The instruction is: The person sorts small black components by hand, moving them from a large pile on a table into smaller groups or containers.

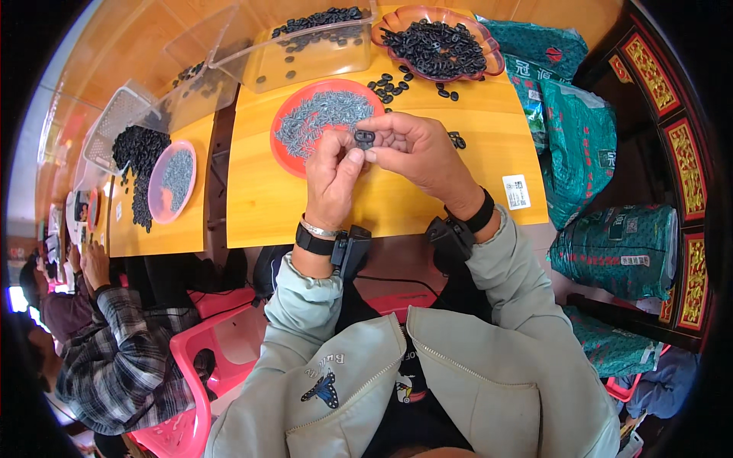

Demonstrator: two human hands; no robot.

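piece (365, 137), black, sits between both hands (333, 174) — long axis roughly left-to-right.

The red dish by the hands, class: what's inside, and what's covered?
The red dish holds many small, slim grey pieces. They cover most of its bottom, and the left hand and right hand hide part of its near right side.

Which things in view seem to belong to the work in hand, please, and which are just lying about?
Likely in use:
small black part, held by left hand and right hand
grey pieces on red plate
black parts in orange dish

Likely lying about:
green bags at right
white label on table
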